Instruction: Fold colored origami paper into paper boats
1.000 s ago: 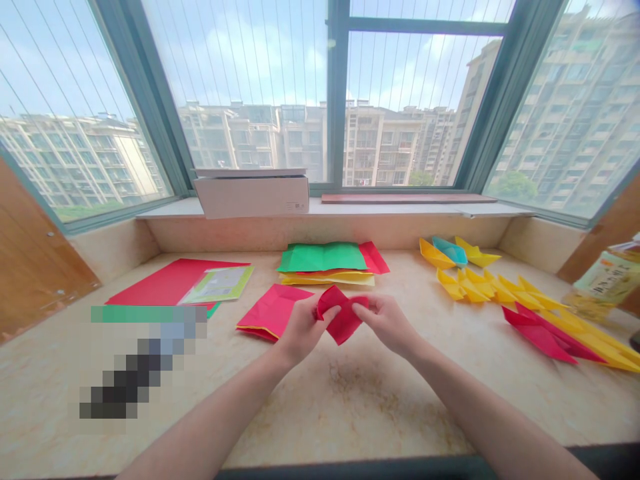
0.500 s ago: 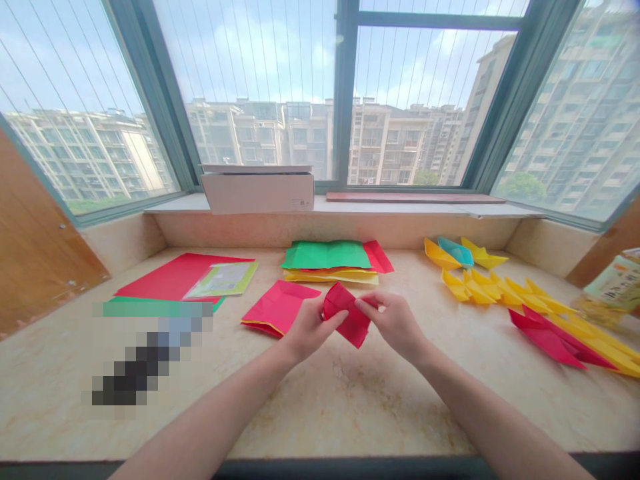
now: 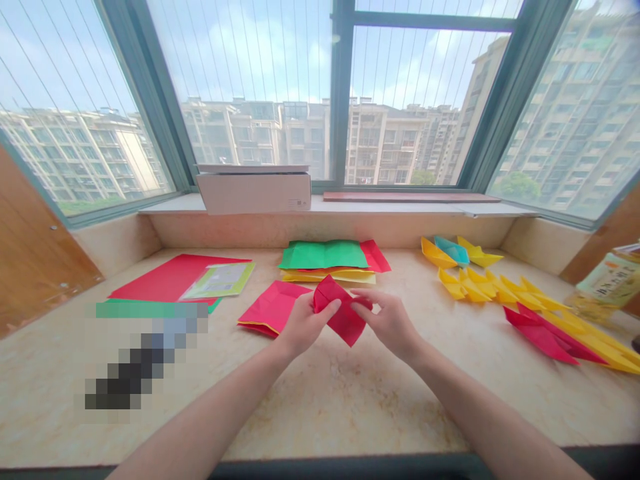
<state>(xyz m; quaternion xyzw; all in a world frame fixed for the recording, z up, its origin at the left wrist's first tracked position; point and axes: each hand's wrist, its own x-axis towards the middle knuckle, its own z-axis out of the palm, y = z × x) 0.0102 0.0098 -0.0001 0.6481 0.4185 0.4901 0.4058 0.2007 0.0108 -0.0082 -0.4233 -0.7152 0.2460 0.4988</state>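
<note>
A folded piece of red paper (image 3: 347, 323) is held up between my two hands, tilted with one corner pointing down. My left hand (image 3: 309, 319) pinches its left side, thumb lying across the front. On the right edge, my right hand (image 3: 384, 315) grips the paper with thumb and fingers; part of the fingers is hidden behind it. Just left of my left hand lies a stack of folded red paper (image 3: 270, 307) with a yellow edge showing. Behind the hands rests a pile of creased sheets, green (image 3: 325, 255) on top, with red and yellow under it.
Yellow paper boats (image 3: 493, 287), a blue one (image 3: 451, 251) and red ones (image 3: 550, 337) stand at the right by a plastic jar (image 3: 607, 280). Flat red sheets (image 3: 155, 277) and a clear packet (image 3: 220, 280) lie left, near a pixelated patch. A white box (image 3: 255, 192) sits on the sill.
The red paper has turned slightly and shows a wider face. My right hand's fingers have shifted along its right edge, and the view has moved a little.
</note>
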